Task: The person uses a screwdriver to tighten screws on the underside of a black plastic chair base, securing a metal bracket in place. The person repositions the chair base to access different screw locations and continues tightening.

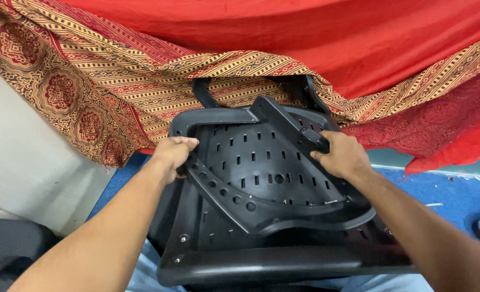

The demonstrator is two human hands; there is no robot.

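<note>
The left hand is curled tight around the left side of a black plastic chair part, and its fingers wrap over the frame edge. The right hand is closed on a small black knob on the bar that runs across the upper right of the same part. So the chair part sits between the two hands, and both hands hold it. It is a curved piece with rows of little slots and round holes, and a thick black edge runs along its near side. It rests on the person's lap, where light blue jeans peek out under it. Behind it hangs a big cloth with gold, brown and red patterns, and a plain red cloth lies over the top of that. The cloths cover the far end of the chair part. The floor is blue. A pale wall is on the left, and a dark seat cushion sits in the near left corner.
</note>
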